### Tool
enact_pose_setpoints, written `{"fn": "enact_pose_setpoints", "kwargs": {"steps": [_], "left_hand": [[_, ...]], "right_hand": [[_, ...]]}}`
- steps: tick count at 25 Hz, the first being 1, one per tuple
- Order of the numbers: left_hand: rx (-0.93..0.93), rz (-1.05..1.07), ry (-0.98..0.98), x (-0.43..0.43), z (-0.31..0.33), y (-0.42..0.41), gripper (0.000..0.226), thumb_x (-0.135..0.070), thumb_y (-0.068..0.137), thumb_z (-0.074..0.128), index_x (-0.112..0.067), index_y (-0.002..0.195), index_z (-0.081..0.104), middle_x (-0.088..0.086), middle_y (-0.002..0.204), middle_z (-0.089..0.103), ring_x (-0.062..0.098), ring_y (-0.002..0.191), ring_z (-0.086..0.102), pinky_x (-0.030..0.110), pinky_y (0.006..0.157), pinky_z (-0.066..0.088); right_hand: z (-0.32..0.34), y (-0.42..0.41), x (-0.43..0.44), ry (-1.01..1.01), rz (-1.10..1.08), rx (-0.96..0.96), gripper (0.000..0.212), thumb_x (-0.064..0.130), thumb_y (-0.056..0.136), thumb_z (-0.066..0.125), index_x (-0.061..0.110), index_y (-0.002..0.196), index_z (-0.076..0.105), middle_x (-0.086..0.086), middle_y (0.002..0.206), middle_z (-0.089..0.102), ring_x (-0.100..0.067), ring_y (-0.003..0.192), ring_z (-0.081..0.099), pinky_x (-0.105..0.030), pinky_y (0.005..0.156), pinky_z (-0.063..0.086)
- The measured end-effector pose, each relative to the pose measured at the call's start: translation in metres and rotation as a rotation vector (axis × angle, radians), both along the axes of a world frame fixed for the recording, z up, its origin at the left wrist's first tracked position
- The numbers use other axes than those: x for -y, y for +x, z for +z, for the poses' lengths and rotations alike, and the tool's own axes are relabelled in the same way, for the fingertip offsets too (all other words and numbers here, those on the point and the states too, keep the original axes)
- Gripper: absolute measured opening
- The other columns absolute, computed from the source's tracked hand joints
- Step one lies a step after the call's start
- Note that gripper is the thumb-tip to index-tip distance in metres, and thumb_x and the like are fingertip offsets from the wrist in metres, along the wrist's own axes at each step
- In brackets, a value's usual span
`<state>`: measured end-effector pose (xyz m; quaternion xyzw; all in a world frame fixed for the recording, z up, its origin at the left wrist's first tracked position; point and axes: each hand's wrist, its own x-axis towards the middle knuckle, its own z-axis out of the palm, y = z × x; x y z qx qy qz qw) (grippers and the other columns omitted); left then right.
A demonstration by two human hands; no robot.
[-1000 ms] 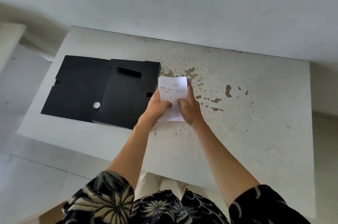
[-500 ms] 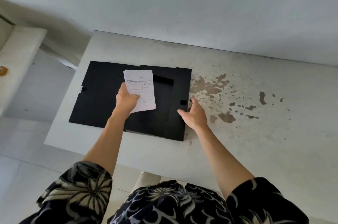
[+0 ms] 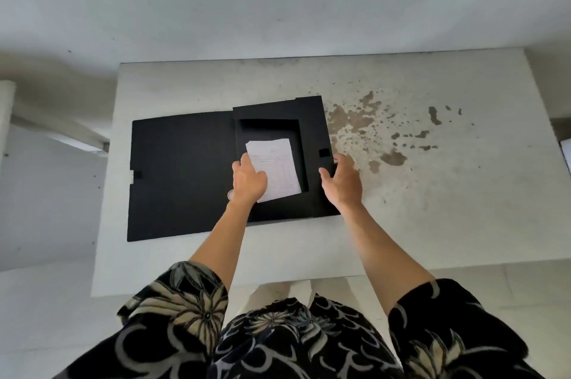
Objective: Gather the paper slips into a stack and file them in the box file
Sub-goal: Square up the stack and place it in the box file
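While L hand (image 3: pixel 248 180) grip clamps paper slips (image 3: pixel 276 169) over box file (image 3: pixel 312 119), R hand (image 3: pixel 343 182) fingers apart at edge.

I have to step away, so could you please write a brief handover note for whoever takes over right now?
Left hand: grips the stack of paper slips, lowering it into the open tray of the black box file.
Right hand: open, at the tray's right edge; contact unclear.
Box file lies open on the stained white table, lid flat to the left.
Done: slips gathered.
Left: release the stack in the tray, close the lid.
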<state>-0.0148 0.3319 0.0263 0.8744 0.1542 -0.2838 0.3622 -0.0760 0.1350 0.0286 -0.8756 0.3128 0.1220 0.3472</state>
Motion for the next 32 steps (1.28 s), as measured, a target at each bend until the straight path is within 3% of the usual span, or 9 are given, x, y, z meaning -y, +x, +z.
{"fn": "enact_pose_setpoints", "kwargs": {"steps": [3,6,11,16,19,22,25,29,32], "left_hand": [[0.050,-0.198,0.029,0.012,-0.005,-0.011,0.041,-0.006,0.098,0.048,-0.005,0.139,0.045,0.017,0.127,0.049,0.024,0.096,0.050,0.033,0.080,0.042],[0.071,-0.328,0.019,0.017,-0.016,-0.020,0.034,-0.008,0.098,0.052,-0.006,0.131,0.053,0.018,0.121,0.055,0.030,0.100,0.059,0.035,0.081,0.049],[0.105,-0.211,-0.050,0.032,-0.016,-0.019,0.054,-0.006,0.098,0.059,-0.006,0.149,0.041,0.015,0.135,0.049,0.029,0.115,0.057,0.030,0.084,0.047],[0.138,0.045,0.032,0.044,-0.016,-0.010,0.063,0.000,0.090,0.065,-0.007,0.148,0.040,0.016,0.144,0.043,0.033,0.127,0.049,0.033,0.083,0.047],[0.139,-0.053,-0.047,0.048,-0.018,-0.008,0.066,0.003,0.092,0.063,-0.009,0.152,0.037,0.013,0.148,0.049,0.031,0.134,0.048,0.037,0.096,0.050],[0.110,-0.120,-0.169,0.049,-0.017,-0.006,0.062,0.004,0.096,0.059,-0.012,0.152,0.038,0.008,0.148,0.054,0.024,0.127,0.056,0.032,0.099,0.048],[0.154,0.038,-0.137,0.046,-0.018,-0.005,0.054,0.004,0.095,0.061,-0.011,0.145,0.046,0.009,0.136,0.060,0.019,0.111,0.061,0.027,0.092,0.049],[0.050,0.098,-0.132,0.050,-0.019,-0.016,0.041,0.002,0.098,0.056,-0.008,0.137,0.053,0.011,0.117,0.068,0.024,0.106,0.065,0.031,0.089,0.055],[0.021,0.079,-0.172,0.047,-0.017,-0.021,0.034,-0.002,0.098,0.058,-0.010,0.131,0.058,0.010,0.116,0.068,0.025,0.106,0.066,0.036,0.091,0.058]], "right_hand": [[-0.001,-0.006,-0.006,0.019,-0.001,0.006,0.055,0.028,0.101,0.060,0.013,0.151,0.044,-0.010,0.146,0.058,-0.030,0.134,0.056,-0.042,0.109,0.048],[-0.003,-0.009,-0.007,0.018,0.005,0.008,0.055,0.029,0.101,0.060,0.014,0.151,0.044,-0.010,0.146,0.059,-0.031,0.135,0.055,-0.041,0.110,0.047],[-0.005,-0.009,-0.003,0.030,0.022,-0.010,0.056,0.030,0.100,0.062,0.017,0.152,0.045,-0.009,0.143,0.061,-0.030,0.130,0.058,-0.043,0.109,0.048],[-0.010,-0.006,0.006,0.049,0.043,-0.015,0.058,0.029,0.098,0.065,0.015,0.150,0.045,-0.009,0.139,0.063,-0.030,0.128,0.060,-0.042,0.109,0.049],[-0.012,-0.004,0.009,0.062,0.049,-0.015,0.061,0.028,0.097,0.066,0.015,0.152,0.044,-0.009,0.141,0.061,-0.030,0.129,0.059,-0.041,0.109,0.048],[-0.010,0.000,0.011,0.076,0.048,-0.032,0.063,0.028,0.095,0.068,0.016,0.152,0.043,-0.009,0.142,0.060,-0.029,0.130,0.058,-0.040,0.108,0.049],[-0.009,0.004,0.015,0.103,0.052,-0.063,0.065,0.028,0.094,0.069,0.018,0.153,0.042,-0.009,0.143,0.060,-0.028,0.130,0.058,-0.041,0.108,0.050],[-0.007,0.005,0.015,0.104,0.047,-0.076,0.065,0.029,0.094,0.070,0.019,0.152,0.043,-0.009,0.140,0.062,-0.028,0.128,0.060,-0.043,0.106,0.052],[-0.005,0.006,0.014,0.108,0.053,-0.089,0.064,0.029,0.094,0.070,0.019,0.151,0.043,-0.009,0.140,0.062,-0.029,0.126,0.061,-0.044,0.105,0.053]]}}
